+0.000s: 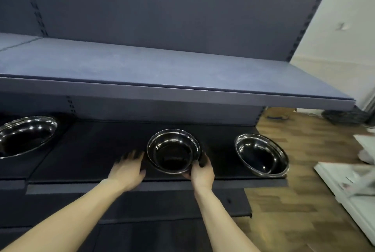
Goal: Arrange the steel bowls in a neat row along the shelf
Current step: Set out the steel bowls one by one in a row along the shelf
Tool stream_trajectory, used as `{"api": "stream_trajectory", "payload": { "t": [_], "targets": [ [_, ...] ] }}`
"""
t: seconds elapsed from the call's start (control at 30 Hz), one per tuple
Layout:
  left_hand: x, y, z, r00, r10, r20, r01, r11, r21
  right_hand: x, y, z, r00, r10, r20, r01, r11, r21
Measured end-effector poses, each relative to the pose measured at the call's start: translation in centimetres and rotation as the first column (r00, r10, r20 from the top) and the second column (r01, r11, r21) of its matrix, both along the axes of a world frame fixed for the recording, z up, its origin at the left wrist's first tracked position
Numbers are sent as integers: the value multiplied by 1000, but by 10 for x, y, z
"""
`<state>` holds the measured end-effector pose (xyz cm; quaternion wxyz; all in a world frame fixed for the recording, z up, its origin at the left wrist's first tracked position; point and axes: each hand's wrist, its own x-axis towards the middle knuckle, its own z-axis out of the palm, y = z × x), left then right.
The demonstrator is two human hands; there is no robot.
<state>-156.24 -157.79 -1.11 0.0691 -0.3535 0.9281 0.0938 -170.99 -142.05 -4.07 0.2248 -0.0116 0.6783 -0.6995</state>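
Three shiny steel bowls sit on a dark shelf (91, 150) under a blue upper shelf. The middle bowl (173, 150) looks like a small nested stack, and my right hand (202, 171) grips its front right rim. My left hand (127, 168) hovers just left of that bowl with fingers spread, not touching it. A second bowl (261, 155) rests near the shelf's right end. A third, larger bowl (26, 136) lies far left, partly cut off by the frame edge.
The blue upper shelf (162, 69) overhangs the bowls and holds nothing. Lower dark shelves step out beneath my arms. Wooden floor (294, 201) lies to the right, with a white unit (349, 195) and a dark basket (345, 117) beyond.
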Motion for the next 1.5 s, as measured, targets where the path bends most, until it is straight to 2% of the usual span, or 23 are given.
{"api": "stream_trajectory", "payload": {
  "t": [0.13, 0.33, 0.9, 1.33, 1.43, 1.5],
  "targets": [
    [-20, 12, -1, 999, -30, 44, 28, 999, 25, -20, 28, -5, 998, -41, -53, 44, 997, 61],
    [-36, 20, -4, 996, -49, 73, 44, 997, 58, -32, 50, -4, 989, -147, -27, 148, 986, 71],
    [-38, 23, -6, 996, -66, 63, 61, 995, 78, -23, 53, -19, 977, -212, -25, 212, 977, 29],
    [-37, 28, -10, 995, -94, 36, 91, 993, 72, -22, 59, -19, 984, -178, -10, 178, 984, -9],
    [-35, 28, -10, 995, -88, 36, 86, 995, 56, -17, 60, -15, 979, -201, -39, 202, 979, 21],
    [-34, 27, -8, 996, -88, 27, 86, 995, 48, -12, 60, -10, 956, -259, -138, 273, 958, 91]
  ]
}}
